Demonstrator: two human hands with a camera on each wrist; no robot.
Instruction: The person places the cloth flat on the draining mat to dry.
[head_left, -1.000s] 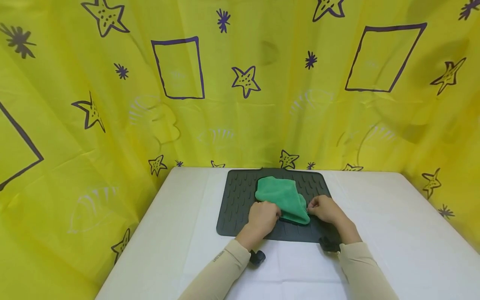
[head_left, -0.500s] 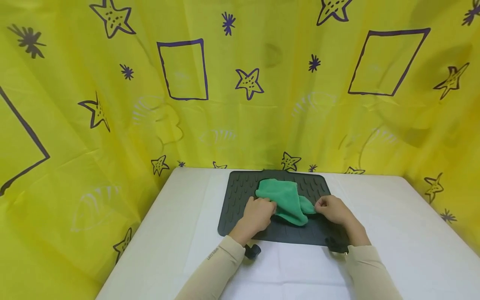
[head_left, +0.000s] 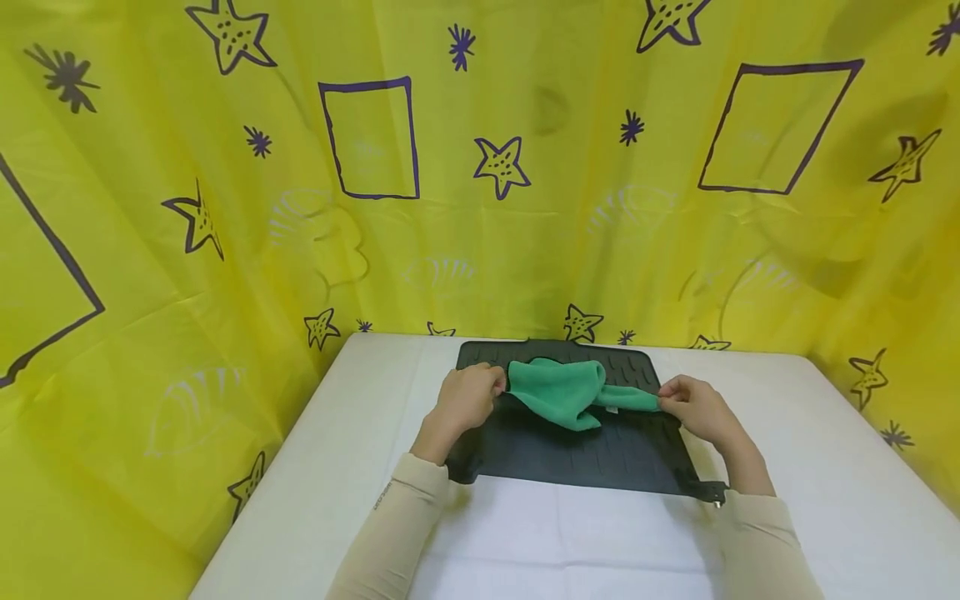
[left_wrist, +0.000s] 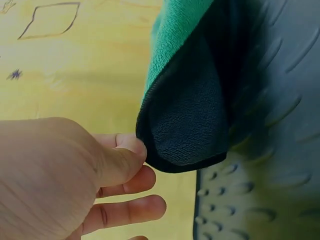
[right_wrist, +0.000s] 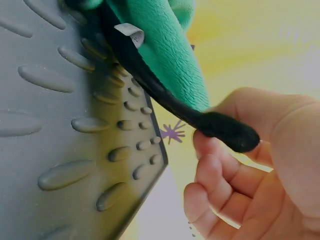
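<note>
A green cloth (head_left: 558, 390) with a dark underside and black edging is stretched between the two hands, above a dark ridged mat (head_left: 585, 454). At its left corner the left hand (head_left: 468, 396) pinches the edge between thumb and forefinger; in the left wrist view the dark underside of the cloth (left_wrist: 187, 110) faces the camera. My right hand (head_left: 697, 407) pinches the opposite corner, where the cloth (right_wrist: 170, 55) narrows into a folded strip. A small white tag (right_wrist: 131, 34) sticks out from its edge. The middle of the cloth sags in folds.
The mat lies on a white table (head_left: 360, 417). Behind and beside the table hangs a yellow curtain (head_left: 442, 242) printed with stars and squares. Dark wrist camera mounts (head_left: 705, 490) sit close to the mat's front corners.
Both hands have moved apart, the left to the left and up, the right to the right. The cloth, earlier bunched lying on the mat, is now pulled wider and lifted at its corners.
</note>
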